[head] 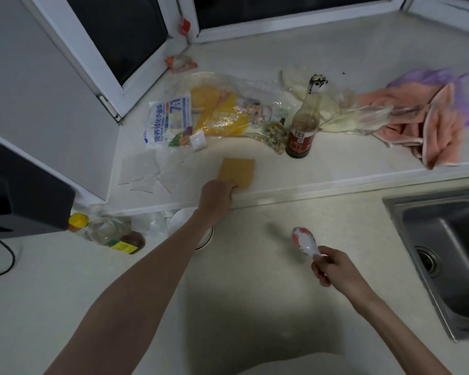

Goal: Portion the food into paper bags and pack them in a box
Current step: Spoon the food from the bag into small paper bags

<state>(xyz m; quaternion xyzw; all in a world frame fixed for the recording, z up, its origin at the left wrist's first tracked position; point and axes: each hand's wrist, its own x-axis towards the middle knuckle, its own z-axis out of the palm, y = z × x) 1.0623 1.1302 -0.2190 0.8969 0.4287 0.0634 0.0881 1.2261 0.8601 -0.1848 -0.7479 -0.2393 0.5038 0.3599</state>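
Observation:
A flat brown paper bag (pixel 237 170) lies on the raised white ledge near its front edge. My left hand (pixel 218 193) reaches up to it and pinches its near edge with curled fingers. Lower right, my right hand (pixel 333 267) grips the handle of a white rice spoon (pixel 303 240) with red marks, held above the countertop. A white bowl (pixel 205 240) stands under my left forearm and is mostly hidden. No box is in view.
On the ledge lie food packets (pixel 171 121), a yellow bag (pixel 222 115), a dark sauce bottle (pixel 303 125), clear plastic sheets (pixel 146 171) and pink and purple cloths (pixel 428 123). A steel sink (pixel 444 253) is at right. An oil bottle (pixel 106 234) and a black appliance (pixel 19 190) stand at left.

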